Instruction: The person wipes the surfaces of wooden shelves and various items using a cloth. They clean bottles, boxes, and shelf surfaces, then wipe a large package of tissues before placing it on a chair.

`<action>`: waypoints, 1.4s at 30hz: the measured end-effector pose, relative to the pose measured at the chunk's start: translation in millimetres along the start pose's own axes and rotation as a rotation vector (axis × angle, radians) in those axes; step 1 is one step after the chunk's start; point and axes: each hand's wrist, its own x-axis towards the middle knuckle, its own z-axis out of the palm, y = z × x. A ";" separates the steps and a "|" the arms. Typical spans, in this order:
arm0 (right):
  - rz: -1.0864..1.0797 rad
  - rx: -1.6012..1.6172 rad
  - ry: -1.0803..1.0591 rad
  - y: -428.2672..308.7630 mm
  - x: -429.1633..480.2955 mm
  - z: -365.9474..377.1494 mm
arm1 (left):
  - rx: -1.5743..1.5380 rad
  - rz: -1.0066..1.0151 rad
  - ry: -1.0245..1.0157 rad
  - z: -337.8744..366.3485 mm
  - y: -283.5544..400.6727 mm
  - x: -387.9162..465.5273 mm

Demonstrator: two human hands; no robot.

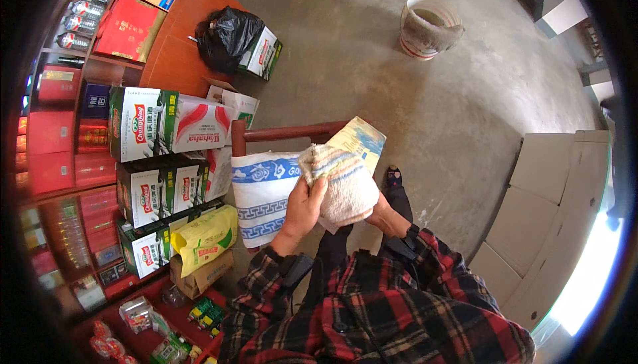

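A folded cream terry towel [349, 189] with blue, yellow and orange stripes is held up in front of my body. On its near left edge my left hand [305, 203] grips it, thumb on top. My right hand [389, 217] supports its right side from below, fingers hidden behind the cloth. A yellow and blue printed packet or card [363, 140] sticks out beyond the towel; which hand bears it, I cannot tell. Close to my left hand, a white towel with blue patterns [264, 197] hangs on a dark red wooden frame [284, 133], perhaps a chair.
Stacked beer cartons [144, 124] and a yellow bag [207, 237] stand at left, before shelves of red boxes [55, 137] and bottles. A black plastic bag [229, 37] rests farther back. A white bucket with a grey cloth [431, 30] sits on the concrete floor. Pale cabinets [528, 209] line the right.
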 end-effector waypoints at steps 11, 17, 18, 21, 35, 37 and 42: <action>0.419 -0.343 0.198 -88.6 -26.9 -7.3 | 1.039 0.353 0.398 33.1 -55.2 34.5; 0.053 -0.985 0.245 -100.6 -3.8 8.7 | 0.986 0.327 0.389 39.8 -62.7 25.1; -0.099 -1.379 0.228 -90.4 -3.5 16.3 | 0.987 0.316 0.369 43.0 -60.3 25.3; -0.499 -1.925 0.193 -66.1 0.2 36.7 | 0.832 0.357 0.422 49.8 -53.4 37.0; -0.323 -1.933 0.568 -165.1 153.3 -116.8 | 0.605 0.328 0.473 69.3 -42.5 43.7; -0.249 -1.724 0.484 -167.1 140.5 -92.1 | 0.591 0.333 0.473 68.7 -40.1 46.6; -0.735 -1.767 -0.244 -102.9 62.0 3.5 | 0.562 0.317 0.462 67.5 -38.8 46.4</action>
